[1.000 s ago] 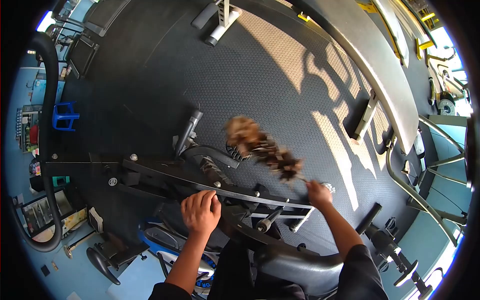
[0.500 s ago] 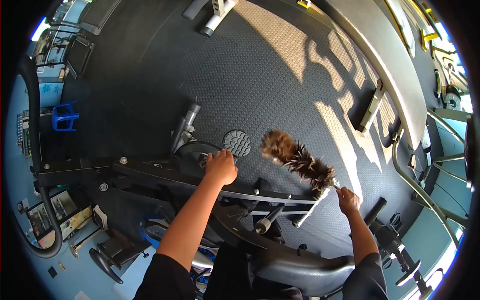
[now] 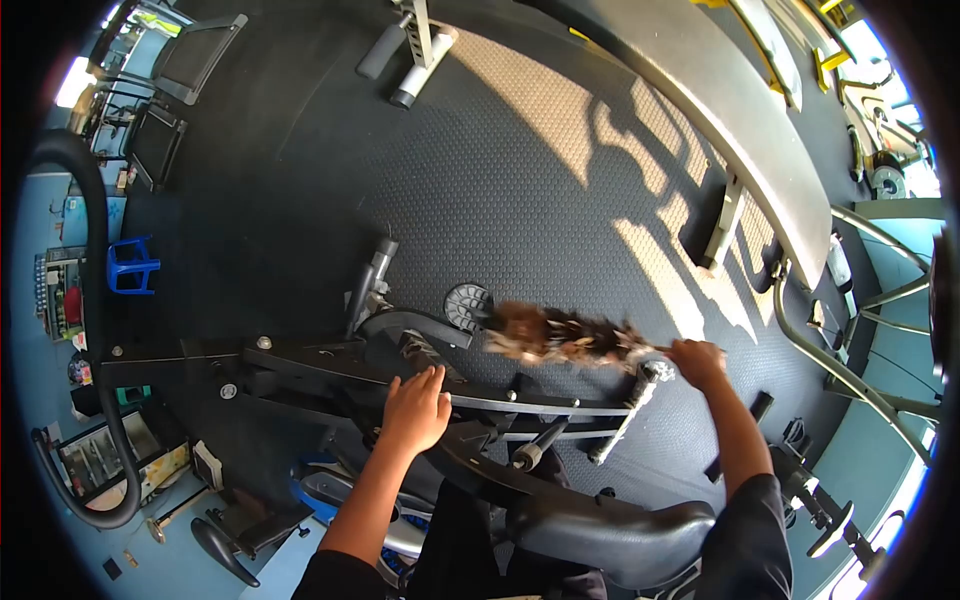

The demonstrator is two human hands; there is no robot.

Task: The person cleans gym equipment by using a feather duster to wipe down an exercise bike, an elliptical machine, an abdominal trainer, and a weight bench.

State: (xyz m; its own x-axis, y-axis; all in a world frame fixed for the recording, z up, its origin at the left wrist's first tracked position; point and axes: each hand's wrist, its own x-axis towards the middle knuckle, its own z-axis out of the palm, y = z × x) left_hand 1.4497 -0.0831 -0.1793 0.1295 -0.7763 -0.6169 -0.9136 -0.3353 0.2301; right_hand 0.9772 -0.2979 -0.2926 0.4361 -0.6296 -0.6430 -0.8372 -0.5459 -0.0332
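Note:
My right hand (image 3: 700, 362) is closed around the handle end of a brown feather duster (image 3: 565, 337), which lies level across the view, blurred by motion, above the exercise machine's black frame (image 3: 490, 397). Its feathered tip overlaps the edge of a round grey ribbed disc (image 3: 466, 306). My left hand (image 3: 415, 408) is over the near side of the frame, fingers stretched out, holding nothing. Just beyond it a curved black arm (image 3: 420, 325) rises from the machine. Close to my body is the machine's black padded seat (image 3: 610, 540).
A long padded bench (image 3: 730, 110) runs along the upper right. A blue stool (image 3: 132, 266) stands at the left, beyond a black curved handlebar (image 3: 95, 220). Sunlight falls in patches on the textured black floor (image 3: 480, 180). Another machine's foot (image 3: 425, 70) is at the top.
My left hand has drawn back toward me from the curved arm and its fingers have straightened. The duster has swung nearer and more level, its tip shifting left. The view has shifted slightly.

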